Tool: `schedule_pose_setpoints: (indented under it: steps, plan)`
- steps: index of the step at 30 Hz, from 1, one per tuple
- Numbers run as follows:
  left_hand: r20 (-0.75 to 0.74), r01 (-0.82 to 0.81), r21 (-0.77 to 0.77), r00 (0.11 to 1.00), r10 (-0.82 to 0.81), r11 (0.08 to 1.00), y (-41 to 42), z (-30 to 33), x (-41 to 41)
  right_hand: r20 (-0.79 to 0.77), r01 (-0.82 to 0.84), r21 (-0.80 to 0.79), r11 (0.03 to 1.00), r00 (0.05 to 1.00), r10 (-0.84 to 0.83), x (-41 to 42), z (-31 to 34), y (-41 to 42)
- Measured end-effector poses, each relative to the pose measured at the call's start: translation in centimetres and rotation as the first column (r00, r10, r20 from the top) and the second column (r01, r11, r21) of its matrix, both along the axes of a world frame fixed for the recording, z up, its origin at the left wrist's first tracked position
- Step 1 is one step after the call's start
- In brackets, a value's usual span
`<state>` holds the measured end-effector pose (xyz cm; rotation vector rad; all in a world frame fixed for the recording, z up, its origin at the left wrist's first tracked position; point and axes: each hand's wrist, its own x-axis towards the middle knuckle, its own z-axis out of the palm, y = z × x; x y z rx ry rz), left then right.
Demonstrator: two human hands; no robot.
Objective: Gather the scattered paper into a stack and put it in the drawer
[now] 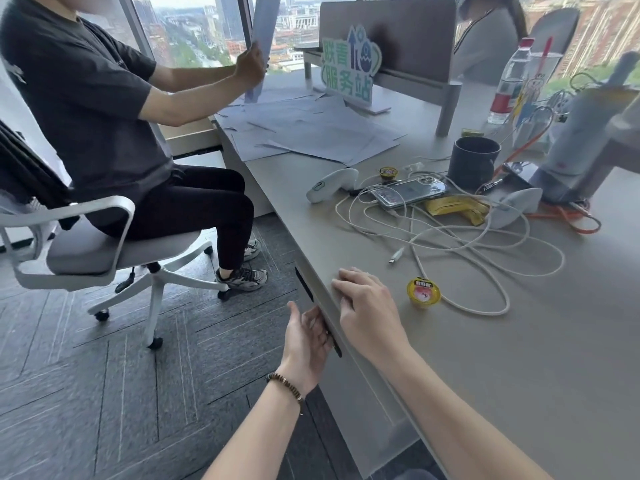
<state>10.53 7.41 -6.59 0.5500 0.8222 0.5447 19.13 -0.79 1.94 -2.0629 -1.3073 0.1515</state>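
Grey desk (485, 341) near and right, left hand (306, 336) open, palm up against the dark slot of the drawer (353, 386) front under the desk edge, fingers tucked beneath, gripping nothing; right hand (369, 306) flat and open on the desktop just above. Pale scattered paper (311, 133) spread loose at the far left end, well apart from both hands, beside a seated person (104, 116) holding more sheets (265, 39) upright. White cable (467, 244) and small yellow cup (423, 292) just right of the right hand
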Motion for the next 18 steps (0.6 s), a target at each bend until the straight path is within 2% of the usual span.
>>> schedule_pose_setpoints:
  steps: [10,15,16,18]
  plan:
    - [0.011,0.022,-0.063,1.000,-0.021,0.998,1.0,0.5,-2.0,-0.025,0.000,-0.022,1.000,1.000,-0.001,0.0,0.1,-0.2]
    - [0.002,-0.068,-0.052,0.998,0.068,0.996,1.5,2.0,-3.0,-0.030,-0.016,-0.024,1.000,0.999,0.015,-0.2,0.3,-0.4]
    - [0.037,-0.090,-0.056,0.995,0.092,0.994,1.9,1.9,-3.3,-0.028,-0.024,0.008,1.000,0.999,0.024,-0.3,0.0,-0.4]
    - [0.075,-0.119,-0.014,0.990,0.119,0.993,2.1,3.2,-4.6,-0.126,0.050,0.104,0.993,0.991,-0.036,-0.5,0.5,-0.7]
